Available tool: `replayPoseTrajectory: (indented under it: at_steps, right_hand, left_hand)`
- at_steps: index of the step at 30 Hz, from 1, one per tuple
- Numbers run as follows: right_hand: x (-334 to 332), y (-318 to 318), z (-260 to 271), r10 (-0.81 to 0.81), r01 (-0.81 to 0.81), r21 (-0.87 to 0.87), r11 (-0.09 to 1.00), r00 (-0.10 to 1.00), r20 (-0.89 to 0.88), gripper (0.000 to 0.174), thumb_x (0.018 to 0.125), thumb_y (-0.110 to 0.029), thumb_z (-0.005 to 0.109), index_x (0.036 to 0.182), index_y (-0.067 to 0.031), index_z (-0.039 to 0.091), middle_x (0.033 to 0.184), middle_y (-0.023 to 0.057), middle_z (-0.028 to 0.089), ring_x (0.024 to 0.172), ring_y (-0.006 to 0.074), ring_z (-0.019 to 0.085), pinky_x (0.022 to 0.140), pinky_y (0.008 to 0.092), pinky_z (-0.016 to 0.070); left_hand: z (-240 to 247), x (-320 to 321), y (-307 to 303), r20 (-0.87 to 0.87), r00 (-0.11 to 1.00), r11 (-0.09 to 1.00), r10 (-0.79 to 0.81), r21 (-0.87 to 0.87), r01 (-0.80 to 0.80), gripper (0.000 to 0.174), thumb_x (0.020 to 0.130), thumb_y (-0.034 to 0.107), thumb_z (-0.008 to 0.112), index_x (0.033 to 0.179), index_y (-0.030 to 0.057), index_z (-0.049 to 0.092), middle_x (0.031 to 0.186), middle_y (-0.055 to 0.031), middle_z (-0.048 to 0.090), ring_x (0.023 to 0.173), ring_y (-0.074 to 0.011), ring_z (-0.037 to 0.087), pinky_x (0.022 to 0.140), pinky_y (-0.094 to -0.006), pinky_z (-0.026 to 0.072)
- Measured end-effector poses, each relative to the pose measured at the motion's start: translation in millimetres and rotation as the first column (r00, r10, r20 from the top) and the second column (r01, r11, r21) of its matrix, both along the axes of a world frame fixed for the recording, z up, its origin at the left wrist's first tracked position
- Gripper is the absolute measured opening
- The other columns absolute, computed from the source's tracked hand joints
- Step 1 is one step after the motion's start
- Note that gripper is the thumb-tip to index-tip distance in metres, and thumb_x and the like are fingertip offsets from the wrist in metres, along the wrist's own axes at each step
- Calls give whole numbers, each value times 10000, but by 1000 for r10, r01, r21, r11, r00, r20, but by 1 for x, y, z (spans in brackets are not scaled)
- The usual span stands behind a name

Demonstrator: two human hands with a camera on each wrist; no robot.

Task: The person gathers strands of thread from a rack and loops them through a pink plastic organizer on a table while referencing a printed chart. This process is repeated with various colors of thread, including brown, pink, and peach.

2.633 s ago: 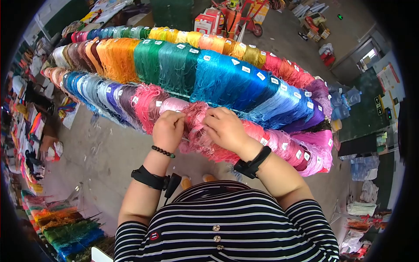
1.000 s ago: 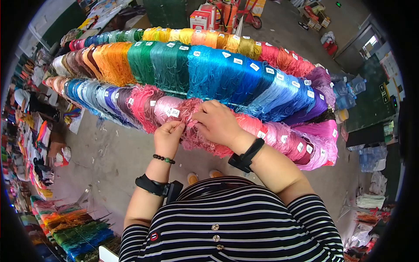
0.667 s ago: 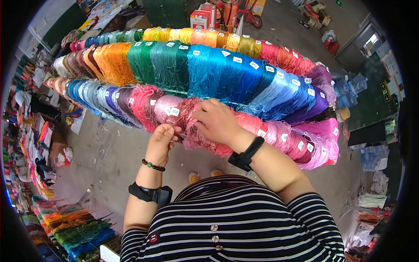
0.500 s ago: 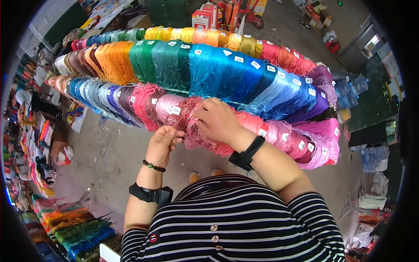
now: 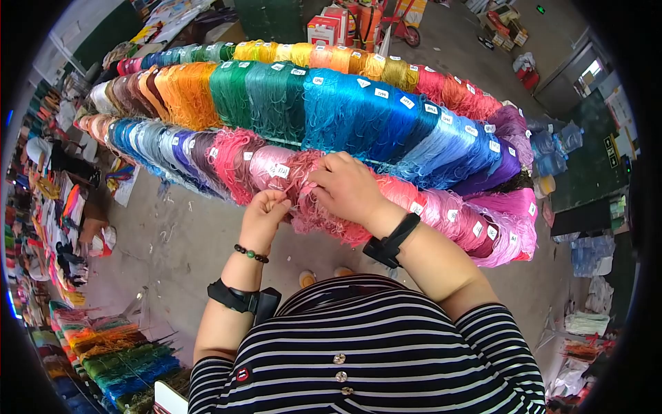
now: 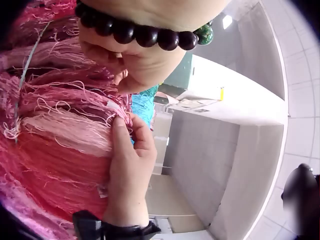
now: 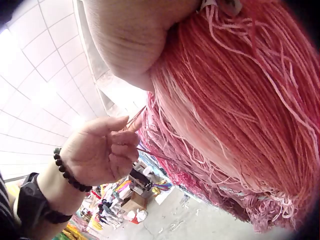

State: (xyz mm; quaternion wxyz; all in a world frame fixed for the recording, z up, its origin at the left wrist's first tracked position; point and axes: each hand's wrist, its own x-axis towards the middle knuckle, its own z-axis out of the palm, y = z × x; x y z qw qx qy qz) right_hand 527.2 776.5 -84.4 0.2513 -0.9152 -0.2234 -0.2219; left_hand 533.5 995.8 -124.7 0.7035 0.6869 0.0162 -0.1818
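Note:
A long row of thread skeins with paper tags runs across in front of me in the head view. Both hands work at the dusty pink skein [image 5: 301,169]. My left hand [image 5: 264,217] pinches a thin dark pink thread [image 7: 167,157] between thumb and fingertips; the thread runs back to the skeins in the right wrist view. My right hand [image 5: 349,191] lies over the skein, its thumb and forefinger pinching loose pink strands [image 6: 125,120]. Left of them a pale pink skein [image 5: 265,160] carries a white tag [image 5: 278,170]. Coral skeins [image 7: 215,90] hang beside the right hand.
Blue skeins [image 5: 369,124] and green ones [image 5: 255,96] hang on the row behind. A yellow row [image 5: 293,54] lies farther back. Colourful bundles [image 5: 110,355] are at the lower left. Red boxes [image 5: 324,29] stand on the floor beyond, and large water bottles [image 5: 593,255] at the right.
My left hand has drawn down and away from the skein, then moved back up beside it. The right hand has shifted slightly left over the skein. The pale pink skein's tag has come into sight.

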Motion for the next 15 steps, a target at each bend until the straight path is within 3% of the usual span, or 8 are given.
replayPoseTrajectory:
  at_steps: [4, 7, 10, 15]
  right_hand:
    - [-1, -1, 2, 3, -3, -1, 1000, 1000, -1, 120, 742, -146, 662, 856, -109, 663, 873, 74, 554, 897, 290, 555, 773, 413, 478]
    - [0, -1, 1, 7, -7, 5, 1000, 1000, 4, 124, 744, -149, 662, 862, -111, 665, 876, 75, 552, 901, 289, 553, 772, 414, 477]
    - [0, -2, 1, 1, -1, -18, 1000, 1000, -10, 162, 745, -162, 685, 896, -116, 650, 893, 71, 551, 909, 287, 553, 767, 406, 478]
    - [1, -2, -2, -3, 3, -19, 1000, 1000, -6, 144, 749, -163, 682, 881, -114, 651, 890, 73, 550, 905, 288, 554, 765, 407, 476]
  left_hand:
    - [-7, 10, -13, 131, 990, 992, 46, 110, -60, 162, 913, 113, 635, 1021, 5, 688, 852, 25, 663, 732, -40, 559, 643, -195, 424]
    - [-4, 14, -18, 54, 995, 995, 78, 63, -81, 164, 906, 106, 642, 1010, -3, 708, 874, 14, 678, 742, -54, 571, 663, -204, 438]
    - [1, 12, -26, 105, 987, 993, 122, -11, -121, 131, 886, 93, 664, 952, -11, 711, 791, 19, 653, 695, -31, 541, 613, -188, 425]
    - [-6, 14, -33, 157, 981, 989, 111, 75, -124, 111, 856, 79, 697, 924, -7, 708, 778, 30, 645, 671, -24, 531, 591, -178, 415]
